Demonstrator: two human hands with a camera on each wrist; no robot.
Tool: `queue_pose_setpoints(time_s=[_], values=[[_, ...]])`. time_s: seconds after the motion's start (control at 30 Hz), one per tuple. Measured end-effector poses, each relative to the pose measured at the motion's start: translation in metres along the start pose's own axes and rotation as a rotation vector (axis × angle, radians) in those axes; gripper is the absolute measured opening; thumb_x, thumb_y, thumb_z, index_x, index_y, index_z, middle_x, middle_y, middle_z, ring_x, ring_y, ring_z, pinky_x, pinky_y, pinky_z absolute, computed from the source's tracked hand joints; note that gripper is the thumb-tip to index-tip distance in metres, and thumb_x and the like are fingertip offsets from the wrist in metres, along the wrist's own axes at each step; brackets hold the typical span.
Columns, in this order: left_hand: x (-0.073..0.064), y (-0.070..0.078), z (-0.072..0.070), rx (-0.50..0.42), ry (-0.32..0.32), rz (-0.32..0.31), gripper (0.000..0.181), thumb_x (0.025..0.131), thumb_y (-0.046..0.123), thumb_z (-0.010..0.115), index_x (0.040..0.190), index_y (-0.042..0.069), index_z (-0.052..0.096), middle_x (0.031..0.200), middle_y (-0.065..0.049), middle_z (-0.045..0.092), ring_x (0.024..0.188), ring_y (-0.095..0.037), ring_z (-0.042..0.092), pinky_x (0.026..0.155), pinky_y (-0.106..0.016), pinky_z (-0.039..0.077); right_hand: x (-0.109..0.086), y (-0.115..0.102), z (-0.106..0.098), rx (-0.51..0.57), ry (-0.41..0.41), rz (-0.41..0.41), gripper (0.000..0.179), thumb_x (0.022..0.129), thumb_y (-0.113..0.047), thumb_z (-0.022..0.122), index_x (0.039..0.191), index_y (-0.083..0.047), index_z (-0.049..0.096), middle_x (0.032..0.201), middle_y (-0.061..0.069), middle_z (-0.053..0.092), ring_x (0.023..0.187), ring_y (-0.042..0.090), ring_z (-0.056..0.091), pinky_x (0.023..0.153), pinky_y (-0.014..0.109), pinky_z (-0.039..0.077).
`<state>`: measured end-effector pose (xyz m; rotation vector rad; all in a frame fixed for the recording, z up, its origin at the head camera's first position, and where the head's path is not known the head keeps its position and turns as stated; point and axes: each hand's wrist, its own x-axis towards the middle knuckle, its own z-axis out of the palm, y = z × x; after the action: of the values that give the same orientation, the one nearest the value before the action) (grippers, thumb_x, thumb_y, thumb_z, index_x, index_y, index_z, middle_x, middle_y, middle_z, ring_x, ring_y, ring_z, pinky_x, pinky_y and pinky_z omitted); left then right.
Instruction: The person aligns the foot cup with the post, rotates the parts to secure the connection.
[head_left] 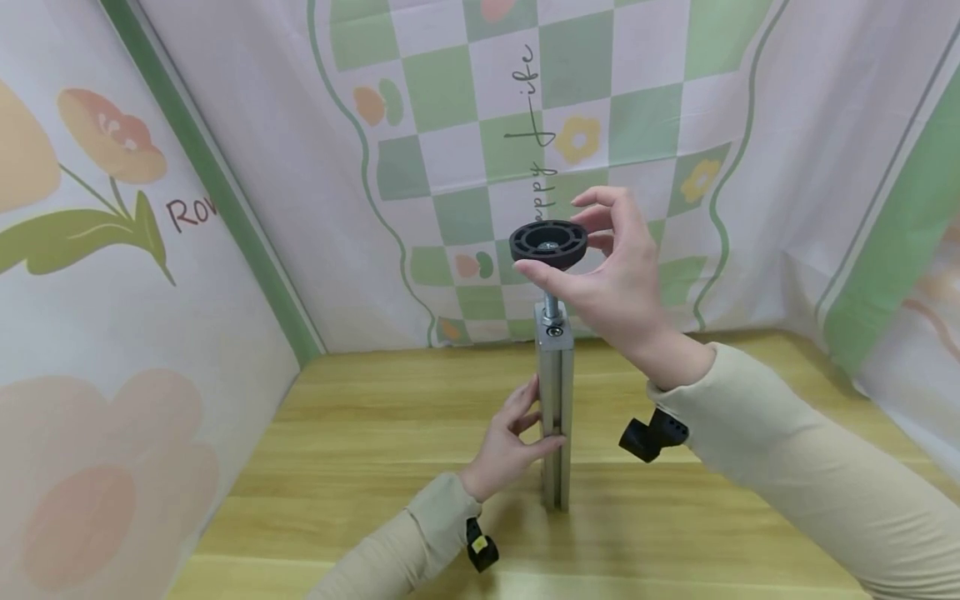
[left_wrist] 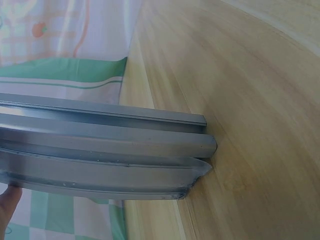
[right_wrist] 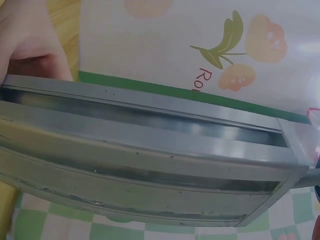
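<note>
An aluminium profile (head_left: 551, 392) with grooved sides stands upright on the wooden table, its lower end meeting the tabletop in the left wrist view. My left hand (head_left: 502, 450) grips it around the middle, thumb across the near side. A flat end plate (head_left: 564, 340) with a screw caps the top. From the plate rises a threaded stud (head_left: 552, 305), bearing a black round levelling foot (head_left: 550, 237) with its ribbed face up. Thumb in front and fingers behind, my right hand (head_left: 618, 279) holds the foot's rim. In the right wrist view the profile (right_wrist: 145, 145) hides part of the left hand (right_wrist: 35, 35).
The wood-grain table (head_left: 360, 433) spreads around the profile. Behind it hangs a checked, printed cloth (head_left: 442, 83), with a floral cloth (head_left: 97, 317) on the left. Small black devices sit at the right wrist (head_left: 652, 435) and left wrist (head_left: 482, 550).
</note>
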<state>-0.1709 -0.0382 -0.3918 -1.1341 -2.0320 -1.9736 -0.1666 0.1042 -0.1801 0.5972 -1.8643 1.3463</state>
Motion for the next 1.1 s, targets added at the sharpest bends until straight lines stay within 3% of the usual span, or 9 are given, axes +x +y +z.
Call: queue_pose_setpoints(time_s=[0.2,0.4,0.5,0.63,0.73,0.9,1.1], values=[[0.0,0.0,-0.001,0.005,0.004,0.016,0.086,0.081,-0.01,0.067,0.15,0.015,0.023,0.148,-0.02,0.033,0.131,-0.019,0.04,0.103,-0.036,0.045,0.0,0.0,0.003,-0.063,0.037,-0.056,0.066,0.062,-0.005,0.088,0.113,0.008,0.047,0.101,0.01,0.05,0.089,0.002,0.045,0.077,0.019,0.044],[0.0,-0.001,-0.001,0.006,0.007,0.022,0.086,0.08,-0.01,0.068,0.15,0.014,0.024,0.148,-0.019,0.033,0.129,-0.016,0.041,0.101,-0.036,0.046,0.0,0.004,0.002,-0.011,0.013,-0.066,0.062,0.067,-0.006,0.084,0.114,0.007,0.046,0.102,-0.001,0.048,0.094,0.005,0.045,0.086,0.022,0.042],[0.0,-0.002,-0.001,0.01,0.001,0.044,0.087,0.081,-0.01,0.067,0.15,0.02,0.024,0.146,-0.021,0.034,0.128,-0.015,0.042,0.1,-0.037,0.047,0.001,0.008,0.001,0.188,-0.033,-0.018,0.045,0.077,-0.008,0.069,0.115,-0.001,0.046,0.106,0.0,0.047,0.099,0.01,0.045,0.088,0.022,0.04],[0.0,-0.002,-0.001,0.01,-0.006,0.065,0.089,0.081,-0.01,0.066,0.149,0.028,0.023,0.145,-0.023,0.033,0.127,-0.016,0.043,0.1,-0.038,0.047,0.007,0.015,0.0,0.653,-0.152,0.161,0.031,0.086,-0.011,0.048,0.117,-0.011,0.044,0.11,0.005,0.046,0.098,0.014,0.051,0.087,0.021,0.045],[0.0,-0.002,-0.001,0.007,-0.005,0.055,0.089,0.081,-0.01,0.066,0.15,0.027,0.023,0.147,-0.022,0.032,0.128,-0.017,0.042,0.101,-0.037,0.047,0.012,0.022,-0.002,0.899,-0.264,0.296,0.029,0.092,-0.014,0.039,0.121,-0.014,0.04,0.116,0.009,0.044,0.098,0.015,0.055,0.091,0.024,0.046],[-0.001,-0.002,-0.001,0.007,-0.003,0.026,0.088,0.081,-0.01,0.067,0.15,0.021,0.023,0.148,-0.022,0.03,0.13,-0.021,0.041,0.102,-0.037,0.046,0.016,0.03,-0.005,1.103,-0.401,0.377,0.036,0.091,-0.015,0.035,0.127,-0.015,0.037,0.127,0.012,0.043,0.103,0.019,0.057,0.098,0.028,0.043],[0.0,-0.002,-0.001,0.012,-0.003,0.025,0.089,0.081,-0.01,0.067,0.15,0.025,0.022,0.149,-0.021,0.03,0.13,-0.022,0.041,0.102,-0.035,0.046,0.02,0.034,-0.005,1.299,-0.546,0.372,0.05,0.082,-0.012,0.045,0.131,-0.014,0.036,0.131,0.015,0.043,0.106,0.023,0.056,0.097,0.028,0.042]])
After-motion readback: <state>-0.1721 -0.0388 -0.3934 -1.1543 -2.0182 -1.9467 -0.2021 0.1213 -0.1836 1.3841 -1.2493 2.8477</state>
